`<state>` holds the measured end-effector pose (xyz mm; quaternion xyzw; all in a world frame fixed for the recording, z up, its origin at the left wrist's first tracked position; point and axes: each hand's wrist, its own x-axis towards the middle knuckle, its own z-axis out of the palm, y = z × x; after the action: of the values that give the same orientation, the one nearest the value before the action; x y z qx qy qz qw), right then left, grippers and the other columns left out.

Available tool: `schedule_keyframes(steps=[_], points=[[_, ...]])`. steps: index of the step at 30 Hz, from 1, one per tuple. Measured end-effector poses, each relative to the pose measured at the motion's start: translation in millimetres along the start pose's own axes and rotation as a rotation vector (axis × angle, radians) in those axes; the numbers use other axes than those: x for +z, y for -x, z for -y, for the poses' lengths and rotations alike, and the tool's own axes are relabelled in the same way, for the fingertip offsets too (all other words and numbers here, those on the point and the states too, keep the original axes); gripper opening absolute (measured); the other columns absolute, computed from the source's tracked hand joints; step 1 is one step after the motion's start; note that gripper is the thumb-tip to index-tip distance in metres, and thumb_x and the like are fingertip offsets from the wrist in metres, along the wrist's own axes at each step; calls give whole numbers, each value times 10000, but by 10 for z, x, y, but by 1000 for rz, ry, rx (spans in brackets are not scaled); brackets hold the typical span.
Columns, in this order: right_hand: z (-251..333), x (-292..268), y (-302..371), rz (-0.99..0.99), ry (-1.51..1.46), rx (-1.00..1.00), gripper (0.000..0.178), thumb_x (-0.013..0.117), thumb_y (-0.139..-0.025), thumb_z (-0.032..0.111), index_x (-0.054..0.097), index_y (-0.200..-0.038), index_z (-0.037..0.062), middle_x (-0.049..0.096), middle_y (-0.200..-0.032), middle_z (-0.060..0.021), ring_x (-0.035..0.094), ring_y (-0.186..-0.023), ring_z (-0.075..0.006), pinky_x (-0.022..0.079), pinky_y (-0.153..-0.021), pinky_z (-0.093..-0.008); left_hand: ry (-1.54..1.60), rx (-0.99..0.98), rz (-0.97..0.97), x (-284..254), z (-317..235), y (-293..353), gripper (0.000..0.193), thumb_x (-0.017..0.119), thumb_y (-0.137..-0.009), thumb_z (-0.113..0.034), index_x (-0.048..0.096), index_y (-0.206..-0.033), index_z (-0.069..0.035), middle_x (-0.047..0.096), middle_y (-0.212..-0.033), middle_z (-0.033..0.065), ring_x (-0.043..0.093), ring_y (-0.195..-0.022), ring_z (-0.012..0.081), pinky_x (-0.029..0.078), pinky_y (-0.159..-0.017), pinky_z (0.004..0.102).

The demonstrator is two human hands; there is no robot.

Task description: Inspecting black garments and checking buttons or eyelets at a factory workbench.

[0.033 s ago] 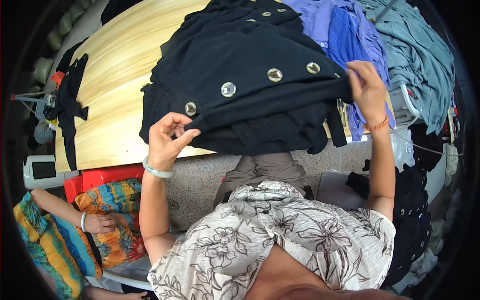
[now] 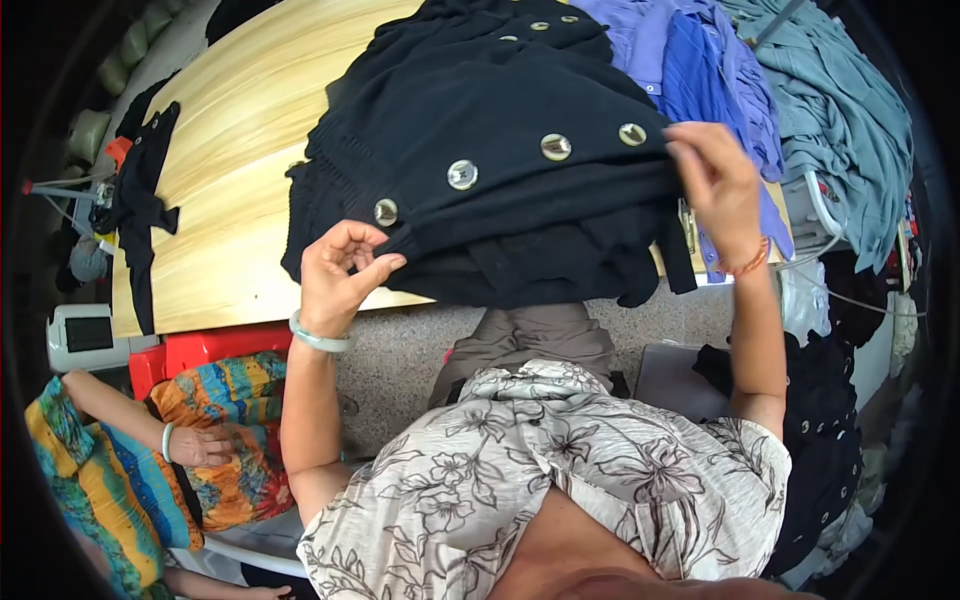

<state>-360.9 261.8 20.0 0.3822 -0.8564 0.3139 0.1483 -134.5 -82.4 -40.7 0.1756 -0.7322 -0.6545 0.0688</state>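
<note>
Right hand (image 2: 718, 190) shifted inward on black garment (image 2: 480, 115)

Now covers the small button seen earlier near the garment's right end. Right hand blurred at that edge; can't tell if it's gripping. Left hand (image 2: 345, 272) holds its spot, thumb and finger pinching the front-left corner. Garment sits on the table (image 2: 230, 190), near edge overhanging; 4 large buttons (image 2: 462, 174) in a row near the front. Purple garments (image 2: 640, 45) and teal cloth (image 2: 835, 110) to the right. Narrow black piece (image 2: 145, 200) at table's left end.

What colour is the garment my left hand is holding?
The garment looks black, best in the head view.
</note>
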Motion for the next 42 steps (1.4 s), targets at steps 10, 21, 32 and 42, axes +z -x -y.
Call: schedule_keyframes(steps=[10,21,32,42], points=[[1580,1537,62,453,-548,-138,169,699,-830,213,676,-924,75,642,-906,-98,654,-783,-347,508,-663,-451,15,274,-15,-28,30,208,145,760,-775,72,679,-892,46,632,-917,78,581,-797,107,483,-709,234],[1620,1396,193,387,-522,-125,176,662,-810,104,626,-964,26,589,-858,-117,622,-652,-269,490,-583,-392,137,227,114,-139,69,104,157,738,-822,58,667,-958,27,605,-997,49,580,-804,65,495,-688,201],[1683,1453,254,308,-289,-255,185,635,-823,82,533,-962,13,572,-940,-142,661,-733,-313,534,-648,-428,83,64,32,69,-31,-107,98,708,-861,37,671,-952,41,698,-866,49,636,-748,64,522,-679,189],[1677,1493,304,184,-149,-259,525,743,-786,128,537,-1246,-19,579,-955,-131,667,-728,-281,547,-671,-367,265,35,-44,119,-49,49,80,711,-865,52,693,-943,45,717,-892,98,675,-803,114,557,-773,229]])
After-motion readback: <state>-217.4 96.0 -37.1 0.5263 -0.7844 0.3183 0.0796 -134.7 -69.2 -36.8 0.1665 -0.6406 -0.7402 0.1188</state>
